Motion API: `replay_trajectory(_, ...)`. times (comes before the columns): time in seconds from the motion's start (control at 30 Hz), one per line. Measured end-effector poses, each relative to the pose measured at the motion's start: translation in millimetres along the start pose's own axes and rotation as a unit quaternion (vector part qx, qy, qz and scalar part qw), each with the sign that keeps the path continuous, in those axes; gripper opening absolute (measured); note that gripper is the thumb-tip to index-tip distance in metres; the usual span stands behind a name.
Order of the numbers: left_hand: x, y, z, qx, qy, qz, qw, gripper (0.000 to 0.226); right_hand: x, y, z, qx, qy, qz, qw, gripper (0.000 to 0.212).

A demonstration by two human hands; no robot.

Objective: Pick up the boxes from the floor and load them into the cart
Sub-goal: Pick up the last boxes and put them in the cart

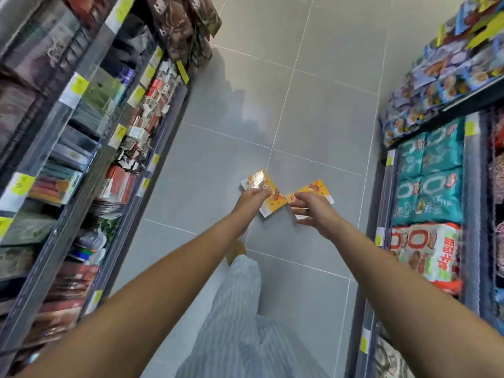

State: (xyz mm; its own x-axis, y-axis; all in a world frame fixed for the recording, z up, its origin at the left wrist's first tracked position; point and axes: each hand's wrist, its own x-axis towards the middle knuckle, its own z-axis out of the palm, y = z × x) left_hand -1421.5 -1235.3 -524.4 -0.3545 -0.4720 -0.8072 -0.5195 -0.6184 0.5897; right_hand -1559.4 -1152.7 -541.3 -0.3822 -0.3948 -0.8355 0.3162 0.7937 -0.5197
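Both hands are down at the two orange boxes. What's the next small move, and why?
Probably close each hand on its box and lift. The left hand is at the left box, the right hand, spread open, over the right box; both boxes look flat on the floor.

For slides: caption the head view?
Left hand and right hand reach for two orange boxes on tiled floor.
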Motion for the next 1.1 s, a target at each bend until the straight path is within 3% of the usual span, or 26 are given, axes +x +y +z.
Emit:
replay_trajectory(0.3, 125, 14, -7, -0.098, 0.050, -0.092, 0.990, 0.009, 143, -45, 14, -0.056, 0.011, 0.021, 0.998, 0.008)
replay_trajectory(0.4, 166, 6, -3, -0.124, 0.062, -0.112, 0.984, 0.022, 193, -49, 16, -0.082, 0.013, 0.010, 0.997, 0.007)
replay_trajectory(0.47, 198, -2, 0, -0.136, 0.079, -0.129, 0.979, 0.026, 228, -48, 16, -0.107, 0.007, 0.017, 0.994, 0.022)
replay_trajectory(0.53, 233, -15, 5, -0.146, 0.099, -0.154, 0.972, 0.017, 264, -46, 16, -0.121, -0.011, 0.031, 0.992, 0.034)
replay_trajectory(0.67, 308, -37, 24, -0.196, 0.131, -0.207, 0.950, 0.010, 345, -35, 19, -0.151, -0.042, 0.062, 0.986, 0.039)
replay_trajectory(0.77, 359, -50, 38, -0.212, 0.131, -0.221, 0.943, 0.053, 403, -18, 26, -0.170, -0.054, 0.088, 0.980, 0.038)
replay_trajectory(0.93, 444, -90, 48, -0.226, 0.149, -0.232, 0.934, 0.059, 491, 29, 46, -0.210, -0.060, 0.115, 0.969, 0.048)
replay_trajectory(1.1, 529, -164, 57, -0.234, 0.187, -0.244, 0.922, 0.079, 580, 97, 67, -0.261, -0.023, 0.070, 0.962, 0.060)
